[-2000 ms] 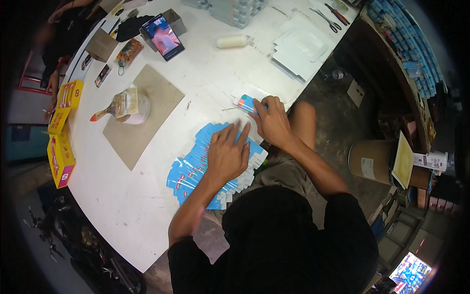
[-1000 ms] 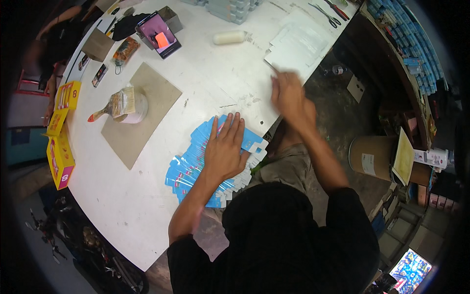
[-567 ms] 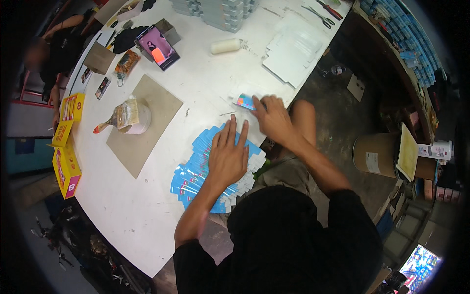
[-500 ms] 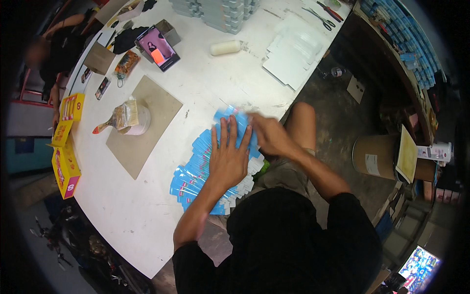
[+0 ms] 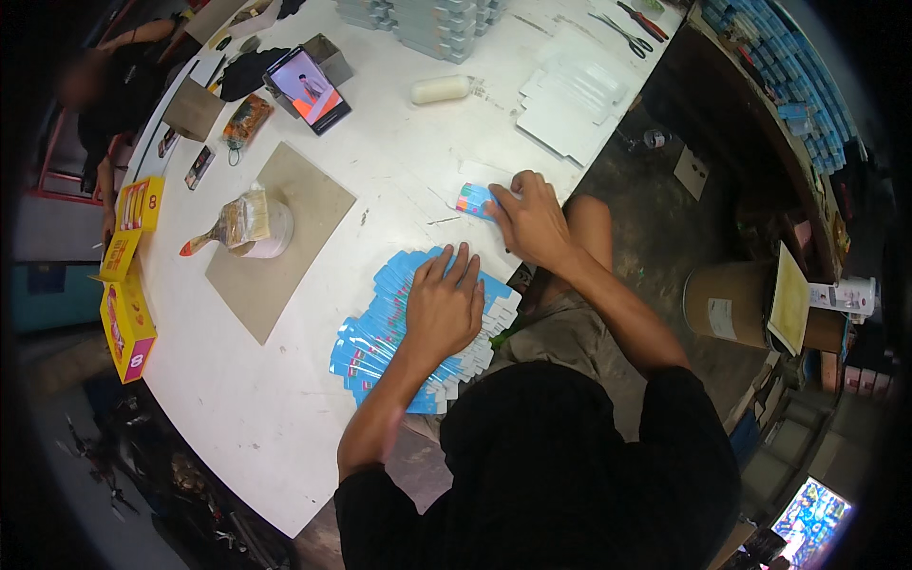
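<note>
Spread like a fan along the table's near edge lie several flat blue carton blanks with white tabs. My left hand rests flat on them, fingers stretched out. Just beyond the fan, to the right, my right hand grips the right end of a small blue carton against the tabletop, thumb and fingers bent over it. The carton's left end shows a multicoloured print; my fingers cover its right end.
A wide brush lies across a white tub on a grey board. Farther off stand a propped phone, a white roller-shaped piece, stacked grey cartons, white blanks and scissors. Yellow boxes line the left edge.
My right hand has moved off the fan to the right and slightly away from me, with a small blue carton now under its fingers. My left hand has slid slightly toward me.
</note>
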The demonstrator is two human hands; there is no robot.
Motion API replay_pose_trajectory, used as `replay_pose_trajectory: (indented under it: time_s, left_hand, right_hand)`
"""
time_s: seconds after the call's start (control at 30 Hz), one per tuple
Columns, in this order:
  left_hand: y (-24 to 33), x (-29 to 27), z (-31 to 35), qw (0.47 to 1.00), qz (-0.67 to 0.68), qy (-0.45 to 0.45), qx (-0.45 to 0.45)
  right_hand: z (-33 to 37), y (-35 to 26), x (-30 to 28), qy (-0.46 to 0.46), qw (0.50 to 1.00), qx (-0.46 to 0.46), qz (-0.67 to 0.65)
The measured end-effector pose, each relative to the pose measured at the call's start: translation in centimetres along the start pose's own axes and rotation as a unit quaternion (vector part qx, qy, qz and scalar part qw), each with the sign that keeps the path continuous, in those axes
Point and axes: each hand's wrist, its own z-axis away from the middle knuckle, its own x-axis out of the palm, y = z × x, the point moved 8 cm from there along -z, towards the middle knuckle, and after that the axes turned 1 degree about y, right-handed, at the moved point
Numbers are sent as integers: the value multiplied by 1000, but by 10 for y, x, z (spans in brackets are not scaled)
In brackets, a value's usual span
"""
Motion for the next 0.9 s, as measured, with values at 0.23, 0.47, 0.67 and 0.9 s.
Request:
replay_pose_trajectory:
  time_s: [0.23, 0.47, 0.67, 0.9]
  left_hand:
    - [4, -10, 1, 1000, -3, 28, -6]
    - [10, -20, -2, 1000, -7, 30, -7]
    - [0, 2, 6, 995, -65, -74, 0]
    - [7, -9, -4, 999, 8, -30, -20]
  right_hand:
    - [3, -18, 7, 33, 994, -44, 95]
    - [8, -23, 5, -50, 997, -9, -59]
    - [9, -14, 19, -206, 969, 133, -25]
    - [-19, 63, -32, 117, 993, 5, 7]
